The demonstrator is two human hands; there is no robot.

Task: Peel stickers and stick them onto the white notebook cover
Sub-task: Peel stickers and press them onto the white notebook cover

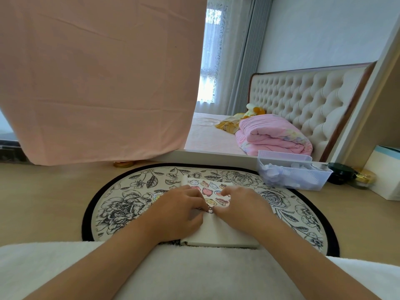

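Note:
A white notebook (218, 233) lies closed on a round floral mat (121, 204), its near edge toward me. Beyond it lies a sticker sheet (207, 189) with several cartoon faces. My left hand (179, 210) rests on the notebook's left side with curled fingers, and my right hand (240, 207) lies on its right side. The fingertips of both hands meet over a small dark sticker (210, 210) at the far end of the cover. A loose rainbow-coloured sticker (156, 197) peeks out left of my left hand.
A clear plastic bin (292, 172) of pale items stands at the back right, beside dark and gold-lidded jars (346, 173) and a white box (385, 169). A pink cloth (97, 79) hangs at the back left. A mirror (270, 94) shows a bed.

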